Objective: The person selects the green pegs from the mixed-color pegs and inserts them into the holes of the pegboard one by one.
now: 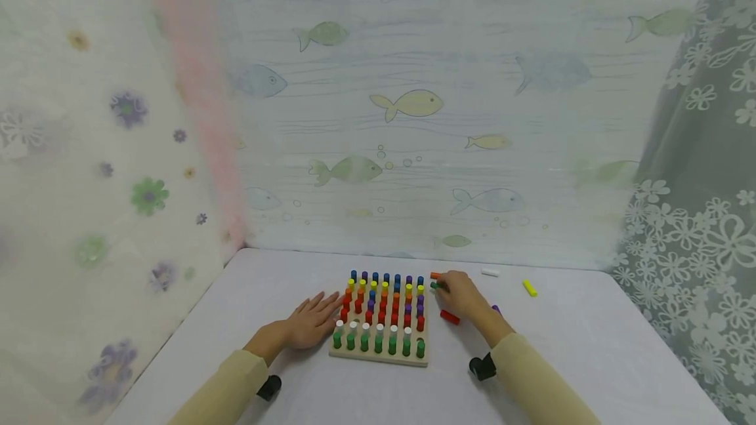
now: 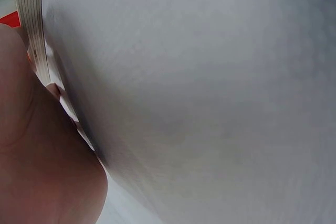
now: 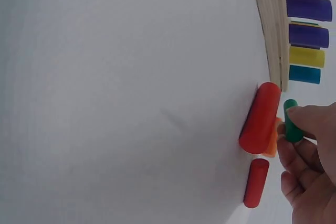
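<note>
A wooden pegboard (image 1: 378, 360) holds rows of coloured pegs: green at the front, then white, red, mixed colours, yellow, and blue and purple at the back. My left hand (image 1: 310, 324) lies with fingers extended at the board's left edge, touching it. Thumb and fingers of my right hand (image 1: 461, 294) pinch a small green peg (image 3: 292, 121) just beyond the board's right side. Close to that hand lie a red peg (image 1: 449, 317) and an orange peg (image 1: 436, 275). A second, smaller red peg (image 3: 256, 183) shows in the right wrist view.
Loose on the white tablecloth (image 1: 561, 346) to the right are a white peg (image 1: 490, 272), a yellow peg (image 1: 529, 288) and a purple peg (image 1: 496, 309), partly hidden by the right wrist. Behind the table hangs a curtain (image 1: 413, 149) with printed fish.
</note>
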The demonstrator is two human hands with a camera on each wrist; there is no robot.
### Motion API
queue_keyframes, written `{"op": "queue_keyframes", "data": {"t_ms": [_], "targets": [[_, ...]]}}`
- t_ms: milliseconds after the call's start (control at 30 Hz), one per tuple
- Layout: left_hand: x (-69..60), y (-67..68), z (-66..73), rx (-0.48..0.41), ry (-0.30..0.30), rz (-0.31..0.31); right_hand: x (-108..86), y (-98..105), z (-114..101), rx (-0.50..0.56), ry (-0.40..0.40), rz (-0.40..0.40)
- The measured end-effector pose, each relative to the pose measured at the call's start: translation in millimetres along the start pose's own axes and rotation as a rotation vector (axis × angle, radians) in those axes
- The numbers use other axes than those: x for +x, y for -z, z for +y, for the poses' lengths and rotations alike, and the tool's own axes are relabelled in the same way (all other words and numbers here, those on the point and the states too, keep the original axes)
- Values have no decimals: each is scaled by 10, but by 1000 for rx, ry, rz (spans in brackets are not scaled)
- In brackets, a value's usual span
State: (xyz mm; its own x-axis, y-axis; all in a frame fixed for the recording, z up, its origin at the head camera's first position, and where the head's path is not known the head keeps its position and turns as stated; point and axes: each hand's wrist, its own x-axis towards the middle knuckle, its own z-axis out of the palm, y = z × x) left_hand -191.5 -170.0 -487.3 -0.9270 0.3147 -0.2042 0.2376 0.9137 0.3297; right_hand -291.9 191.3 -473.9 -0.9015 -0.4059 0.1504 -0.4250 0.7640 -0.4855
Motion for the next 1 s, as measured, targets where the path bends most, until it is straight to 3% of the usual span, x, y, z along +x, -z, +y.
{"op": "queue_keyframes", "data": {"t_ms": [233, 600, 833, 1000], "targets": [[-39, 42, 68, 12, 19, 2, -87, 131, 7, 94, 6, 48], [-8, -28, -12, -34, -38, 25, -262, 259, 62, 131, 34, 83], [-11, -27, 7, -2, -9, 19, -378, 322, 80, 161, 81, 105], [-43, 30, 68, -25, 7, 3, -454, 359, 71, 204, 91, 109]]}}
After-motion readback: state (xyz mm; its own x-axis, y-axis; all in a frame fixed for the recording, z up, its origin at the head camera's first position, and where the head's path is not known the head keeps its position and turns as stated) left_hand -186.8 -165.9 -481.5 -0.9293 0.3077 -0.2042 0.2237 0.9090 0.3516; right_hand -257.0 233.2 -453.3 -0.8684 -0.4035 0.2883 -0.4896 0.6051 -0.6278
